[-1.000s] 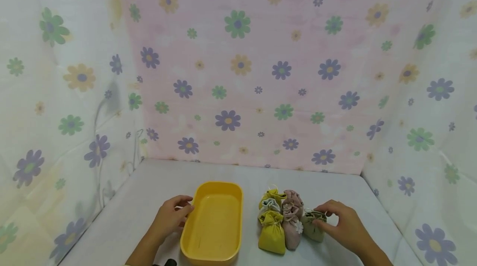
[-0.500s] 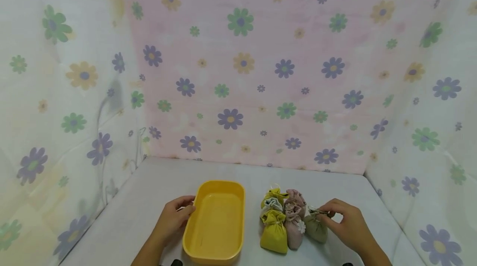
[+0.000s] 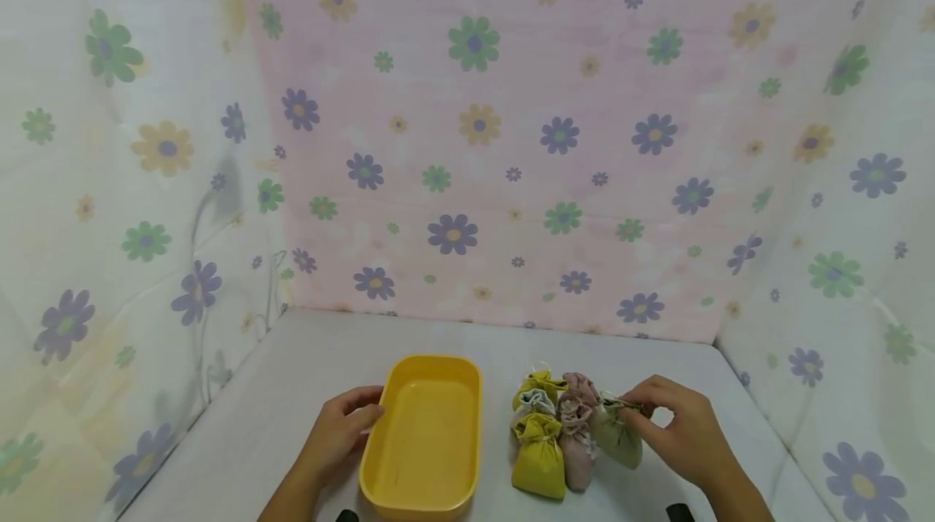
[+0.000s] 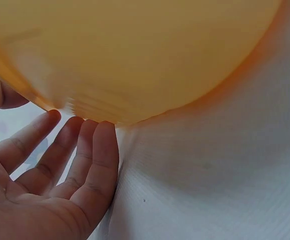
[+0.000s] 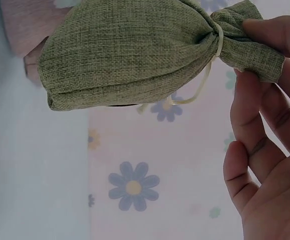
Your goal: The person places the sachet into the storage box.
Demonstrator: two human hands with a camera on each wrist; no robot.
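My right hand pinches the gathered neck of an olive-green drawstring pouch between thumb and fingers. In the head view this pouch tilts beside the other pouches, its neck toward my hand. A pale cord is tied round the neck. My left hand rests against the left side of a yellow plastic tray. In the left wrist view, the fingertips touch the tray's outer wall, the fingers extended and slightly spread.
Left of the green pouch stand several others in two rows: yellow pouches, a pale one and pinkish ones, one with a white flower. Flower-print cloth walls enclose the white table at the back and sides.
My right hand has taken the green pouch by its neck and raised it, tilting its top toward the pinkish pouches. My left hand stays at the tray.
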